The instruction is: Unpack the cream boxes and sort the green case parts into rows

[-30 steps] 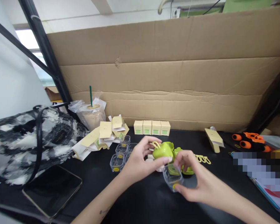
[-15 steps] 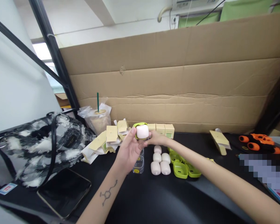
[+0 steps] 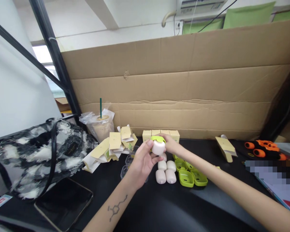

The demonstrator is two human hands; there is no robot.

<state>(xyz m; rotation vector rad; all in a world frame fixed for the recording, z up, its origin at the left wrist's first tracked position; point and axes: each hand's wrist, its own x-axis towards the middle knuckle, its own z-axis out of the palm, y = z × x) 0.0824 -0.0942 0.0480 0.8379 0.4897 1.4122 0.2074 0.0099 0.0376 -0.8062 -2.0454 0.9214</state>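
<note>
My left hand (image 3: 143, 158) grips a rounded pale-pink case (image 3: 158, 148), like an earbud charging case, between thumb and fingers. A lime-green cover (image 3: 159, 139) sits against the top and back of this case. My right hand (image 3: 171, 144) is closed on the green cover from the right, its fingertips partly hidden behind it. Just below the hands, several more pale-pink cases (image 3: 160, 176) stand in two columns on the black table. To their right lie several open lime-green covers (image 3: 186, 178). Clear plastic boxes (image 3: 124, 171) are partly hidden behind my left hand.
Small cream boxes (image 3: 147, 133) line the cardboard wall (image 3: 183, 87). Opened cartons (image 3: 115, 140) lie at left beside a bagged drink (image 3: 102, 127), a fluffy handbag (image 3: 38, 154) and a black tablet (image 3: 64, 203). An orange toy car (image 3: 267, 146) stands at right.
Both hands have moved slightly right and down with the pink case. The green cover, earlier framing the case's edge, now shows mostly above it. More of the clear boxes shows left of my left hand.
</note>
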